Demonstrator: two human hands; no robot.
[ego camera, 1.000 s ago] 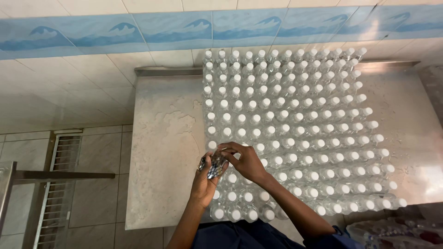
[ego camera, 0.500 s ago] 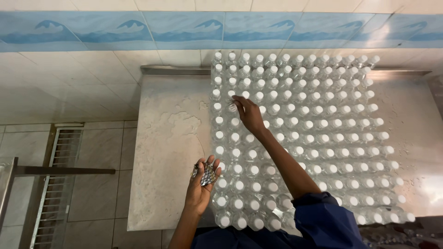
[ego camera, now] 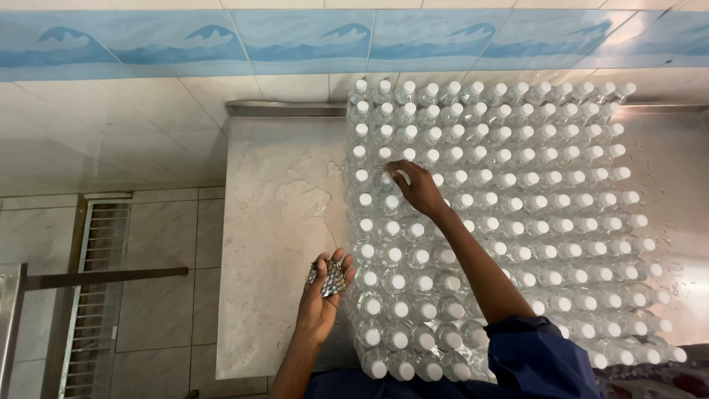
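Wet steel table [ego camera: 281, 222], clear white-capped bottles [ego camera: 517, 192], right hand [ego camera: 419, 188] fingers pinching one cap, left hand [ego camera: 325, 295] cupping small seals [ego camera: 330, 279]

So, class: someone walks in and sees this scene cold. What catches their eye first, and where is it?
First, the block of clear capped bottles packed in tight rows across the wet metal table. Next, the right hand reaching onto the bottle tops near the block's left side, and the left hand at the table's near edge, cupping small silvery pieces.

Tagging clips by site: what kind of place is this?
Likely a small water-bottling or packing room. A dense block of capped clear bottles stands on a wet metal table against a tiled wall; the left hand holds small seals.
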